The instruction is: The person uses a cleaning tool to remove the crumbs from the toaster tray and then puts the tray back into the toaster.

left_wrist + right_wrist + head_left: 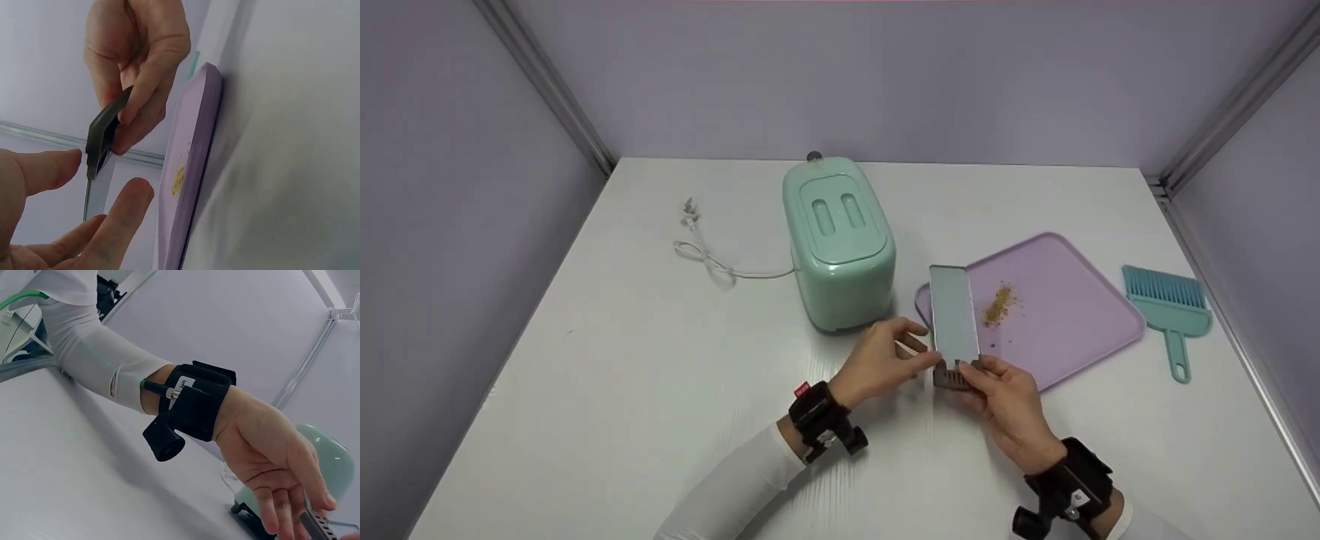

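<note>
My right hand (1009, 405) pinches the dark slotted end of a toaster's crumb tray (952, 315), a long, narrow metal plate pointing away from me. My left hand (881, 360) is at the opposite side of that end, thumb tip right at its corner and the other fingers loosely spread. From the left wrist, the crumb tray (101, 135) appears almost edge-on between the left thumb and fingers. It overlaps the left part of a purple serving tray (1065, 300), where a small heap of yellow-brown crumbs (999, 306) lies. The mint-green toaster (847, 292) stands left of it, its lid on.
A white power cord (750, 274) with its plug runs left from the toaster across the white table (645, 375). Right of the purple tray lies a teal hand brush (1174, 319), close to the table's right edge. Lilac walls (885, 82) enclose the back and sides.
</note>
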### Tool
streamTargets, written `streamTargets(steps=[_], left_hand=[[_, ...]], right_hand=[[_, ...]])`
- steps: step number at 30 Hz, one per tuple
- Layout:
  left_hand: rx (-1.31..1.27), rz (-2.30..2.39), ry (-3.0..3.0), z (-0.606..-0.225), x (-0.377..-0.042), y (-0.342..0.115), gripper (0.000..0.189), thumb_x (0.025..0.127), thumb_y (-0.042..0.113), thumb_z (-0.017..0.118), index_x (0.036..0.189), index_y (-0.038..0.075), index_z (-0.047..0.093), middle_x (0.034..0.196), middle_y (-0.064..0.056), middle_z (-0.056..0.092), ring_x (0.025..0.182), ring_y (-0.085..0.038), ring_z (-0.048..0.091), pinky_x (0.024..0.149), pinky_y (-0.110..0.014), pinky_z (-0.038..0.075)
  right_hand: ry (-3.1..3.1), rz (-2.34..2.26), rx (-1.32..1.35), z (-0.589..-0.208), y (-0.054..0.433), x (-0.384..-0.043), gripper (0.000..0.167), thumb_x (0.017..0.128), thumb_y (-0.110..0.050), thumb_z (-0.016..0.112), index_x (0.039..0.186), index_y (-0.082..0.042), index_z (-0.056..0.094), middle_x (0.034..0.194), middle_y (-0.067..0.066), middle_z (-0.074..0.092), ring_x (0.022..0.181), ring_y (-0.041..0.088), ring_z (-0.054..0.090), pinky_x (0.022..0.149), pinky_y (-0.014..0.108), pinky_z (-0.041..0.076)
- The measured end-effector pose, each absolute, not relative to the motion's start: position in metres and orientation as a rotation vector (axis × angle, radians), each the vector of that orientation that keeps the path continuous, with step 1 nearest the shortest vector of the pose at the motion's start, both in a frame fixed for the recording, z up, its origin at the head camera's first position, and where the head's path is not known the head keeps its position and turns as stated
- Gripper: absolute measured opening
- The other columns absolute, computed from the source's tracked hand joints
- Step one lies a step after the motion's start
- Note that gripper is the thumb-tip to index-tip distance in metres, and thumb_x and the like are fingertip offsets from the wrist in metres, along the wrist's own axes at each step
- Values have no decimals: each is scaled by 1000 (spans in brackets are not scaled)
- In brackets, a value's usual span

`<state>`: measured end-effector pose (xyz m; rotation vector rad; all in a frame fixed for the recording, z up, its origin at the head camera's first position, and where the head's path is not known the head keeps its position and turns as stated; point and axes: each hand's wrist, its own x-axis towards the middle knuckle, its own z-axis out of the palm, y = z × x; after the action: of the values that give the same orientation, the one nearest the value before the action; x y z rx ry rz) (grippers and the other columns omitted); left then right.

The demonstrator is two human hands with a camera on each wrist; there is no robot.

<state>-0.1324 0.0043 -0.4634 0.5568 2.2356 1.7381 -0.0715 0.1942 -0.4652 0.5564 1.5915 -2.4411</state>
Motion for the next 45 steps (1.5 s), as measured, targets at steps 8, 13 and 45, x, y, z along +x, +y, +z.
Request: streamTargets(steps=[8,13,45], left_hand=[[953,1652,2648,-445,-137,-20,38,79,34,64,109,13,55,96,3,60,75,-4,60,62,-19,49],[1230,1502,2876,-426,-138,-38,38,80,31,63,111,12,54,102,5,56,90,-2,54,72,-16,46],[1294,485,3417,-409,-202,-89,73,60,55,70,124,29,46,126,-8,34,118,-28,25,97,-56,14]], right_hand=[[1563,-2351,646,-468,191,-55,37,78,-4,65,106,5,41,96,16,57,90,26,60,70,32,50],[1529,-2324,634,-468,185,-43,38,77,-3,66,104,4,40,93,16,57,90,27,59,69,33,51],[1510,-2118,385,-491,148,-27,59,78,-7,66,120,12,29,100,18,52,90,26,59,75,35,49]])
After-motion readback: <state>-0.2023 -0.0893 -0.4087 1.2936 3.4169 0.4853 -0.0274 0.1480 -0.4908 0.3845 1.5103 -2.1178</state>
